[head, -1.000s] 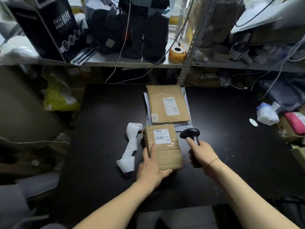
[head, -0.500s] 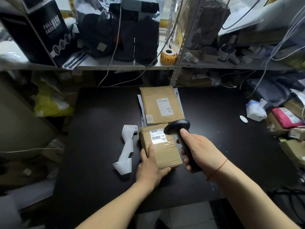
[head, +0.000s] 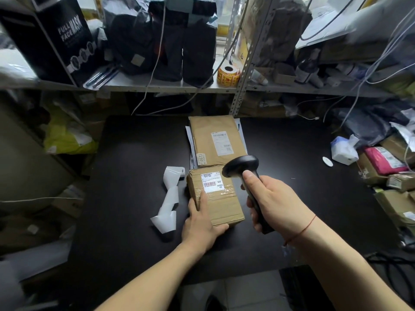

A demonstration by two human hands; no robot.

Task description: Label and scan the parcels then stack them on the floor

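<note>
1. Black matt table [head: 125, 232], near edge: the work surface. Every item below lies on it or is held over it.
2. Left hand [head: 202, 227]: laid on the near-left corner of the small parcel. The fingers are fairly straight and close together, the thumb runs along the near edge, and the hand presses the parcel down.
3. Right hand [head: 277, 209]: fingers wrapped tight round the handle of the scanner [head: 241, 167], forefinger up at the neck. The scanner head hangs just right of the parcel's far end.
4. Small parcel [head: 217, 203]: brown corrugated box, taped, flat on the table at centre. The white barcode label [head: 212, 182] sits on its far half, face up and uncovered.
5. Step in hand, as judged: scanning.
   - Tilt the head left and down so the beam crosses the whole barcode.
   - Keep the left fingers short of the label.
   - Hold the box still.
   - The glossy tape just below the label may glare, so angle the head slightly off square.
6. White backing strip [head: 169, 198]: curled, just left of the parcel and apart from it.
7. Large parcel [head: 215, 140]: flat brown envelope, labelled, lying on grey mailers and touching the small parcel's far end. Whether it has been scanned cannot be told.
8. Tissue pack [head: 343, 150]: far right of the table.
9. Metal shelf [head: 157, 87]: holds a sticker roll [head: 228, 75] and a black mask box [head: 65, 37].
</note>
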